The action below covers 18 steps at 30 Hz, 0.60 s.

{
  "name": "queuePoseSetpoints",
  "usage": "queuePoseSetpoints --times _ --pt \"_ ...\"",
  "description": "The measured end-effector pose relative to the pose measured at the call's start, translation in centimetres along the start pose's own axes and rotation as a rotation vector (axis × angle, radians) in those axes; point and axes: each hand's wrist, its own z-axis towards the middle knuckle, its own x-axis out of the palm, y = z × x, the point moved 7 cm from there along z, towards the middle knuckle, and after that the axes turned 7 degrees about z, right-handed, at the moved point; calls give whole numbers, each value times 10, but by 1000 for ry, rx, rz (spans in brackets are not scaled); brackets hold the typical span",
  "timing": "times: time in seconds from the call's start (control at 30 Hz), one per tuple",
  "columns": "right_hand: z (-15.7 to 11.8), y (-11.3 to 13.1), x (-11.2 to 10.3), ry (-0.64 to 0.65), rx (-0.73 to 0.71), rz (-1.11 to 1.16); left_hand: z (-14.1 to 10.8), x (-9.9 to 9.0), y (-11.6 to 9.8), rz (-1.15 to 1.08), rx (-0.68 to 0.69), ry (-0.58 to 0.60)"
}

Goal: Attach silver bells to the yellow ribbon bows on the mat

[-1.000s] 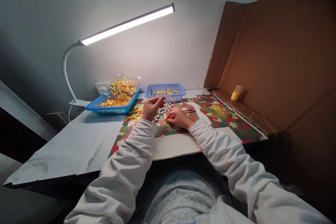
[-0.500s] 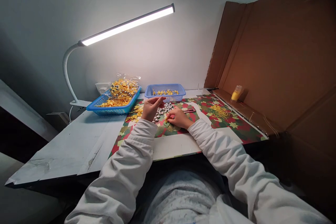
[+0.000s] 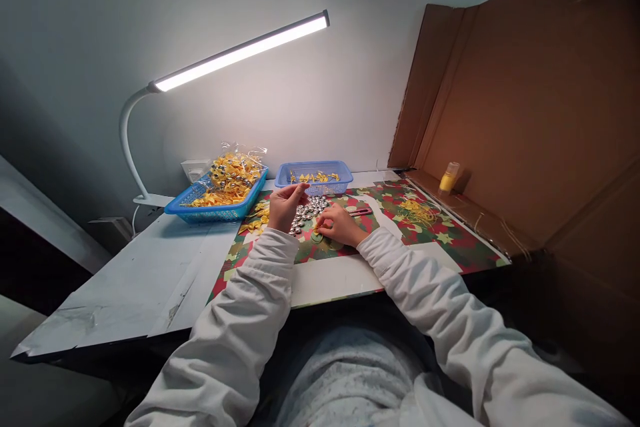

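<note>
My left hand [image 3: 285, 208] is raised above the patterned sheet, thumb and fingertips pinched together; anything between them is too small to see. To its right, my right hand [image 3: 340, 224] rests low over the sheet with its fingertips closed at a small yellow bit, beside a round green patch [image 3: 316, 237]. What exactly those fingertips grip cannot be made out. Between and behind both hands lies a pile of small shiny silver bell-like beads [image 3: 316, 205]. Yellow ribbon bows [image 3: 256, 220] lie just left of my left hand.
A blue basket [image 3: 220, 213] heaped with yellow bows and silver beads stands at the left back. Behind my hands is a smaller blue basket [image 3: 314, 165]. A pinkish slim tool [image 3: 361, 211], yellow cord [image 3: 418, 211], a yellow bottle [image 3: 449, 177] and a lamp [image 3: 240, 53] are around.
Both hands keep nearly the same places and pinched shapes. The fingers of my right hand have shifted slightly, and the whole view has moved a little.
</note>
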Motion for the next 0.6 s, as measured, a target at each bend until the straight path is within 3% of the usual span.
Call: queuePoseSetpoints --times 0.17,0.47,0.6 --pt "-3 2 -4 -12 -2 13 3 -7 5 1 -27 -68" --pt "-5 1 -9 -65 29 -60 2 -5 5 -1 -38 -63" --pt "-5 5 -8 -32 28 -81 2 -4 5 -3 -38 -54"
